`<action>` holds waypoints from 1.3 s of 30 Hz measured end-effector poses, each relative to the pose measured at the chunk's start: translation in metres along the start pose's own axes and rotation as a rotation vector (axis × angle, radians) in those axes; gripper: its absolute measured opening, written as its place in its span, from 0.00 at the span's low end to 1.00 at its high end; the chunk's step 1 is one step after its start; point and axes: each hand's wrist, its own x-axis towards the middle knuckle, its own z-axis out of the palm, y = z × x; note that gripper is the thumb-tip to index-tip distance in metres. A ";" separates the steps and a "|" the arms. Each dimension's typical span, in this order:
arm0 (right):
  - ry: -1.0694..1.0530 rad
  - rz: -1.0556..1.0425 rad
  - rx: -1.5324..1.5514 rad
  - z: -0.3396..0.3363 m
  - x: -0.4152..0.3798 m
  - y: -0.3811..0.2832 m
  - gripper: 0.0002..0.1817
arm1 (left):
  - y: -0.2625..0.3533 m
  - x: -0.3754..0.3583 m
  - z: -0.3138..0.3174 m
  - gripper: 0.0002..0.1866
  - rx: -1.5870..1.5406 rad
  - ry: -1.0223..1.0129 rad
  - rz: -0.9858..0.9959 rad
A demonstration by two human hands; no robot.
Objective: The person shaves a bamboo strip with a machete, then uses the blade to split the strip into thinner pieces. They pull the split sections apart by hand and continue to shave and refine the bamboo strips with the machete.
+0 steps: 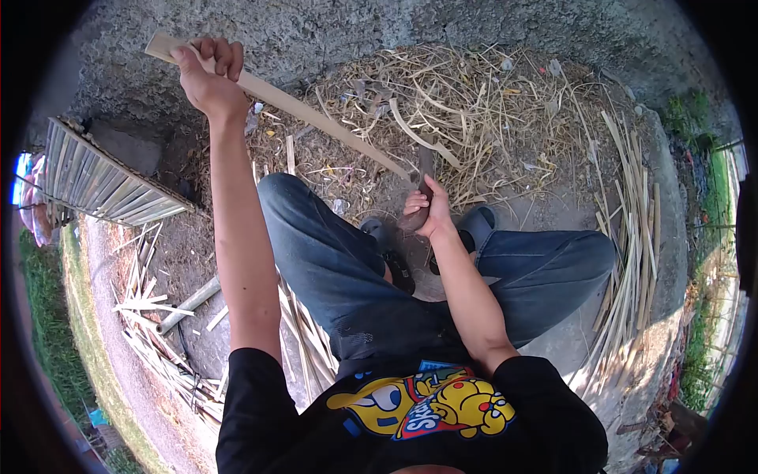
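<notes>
My left hand [209, 73] is raised at the upper left and grips the top end of a long pale bamboo strip [316, 114]. The strip slants down to the right toward my right hand [426, 209]. My right hand is closed around the dark handle of a knife [425, 170], whose blade meets the lower end of the strip. I sit with my knees bent in blue jeans, both feet in dark sandals [395, 257] just below the knife.
A heap of dry bamboo shavings [482, 118] lies ahead on the concrete. Bundles of split bamboo strips [632, 237] lie at the right and more strips [158, 332] at the left. A woven bamboo panel [103, 178] leans at the far left.
</notes>
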 end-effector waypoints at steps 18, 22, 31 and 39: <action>-0.368 -0.246 -0.153 0.087 -0.107 0.030 0.13 | -0.140 -0.269 -0.029 0.16 0.670 0.458 -0.361; -0.230 -0.399 -0.303 0.079 -0.119 0.024 0.11 | -0.099 -0.220 -0.003 0.13 0.496 0.291 -0.309; -0.039 -0.770 -0.823 0.102 -0.107 0.044 0.13 | 0.007 -0.171 0.079 0.18 0.094 0.244 -0.264; -0.357 -1.025 -0.424 0.182 -0.077 0.042 0.13 | 0.041 -0.228 0.076 0.22 0.128 0.147 -0.533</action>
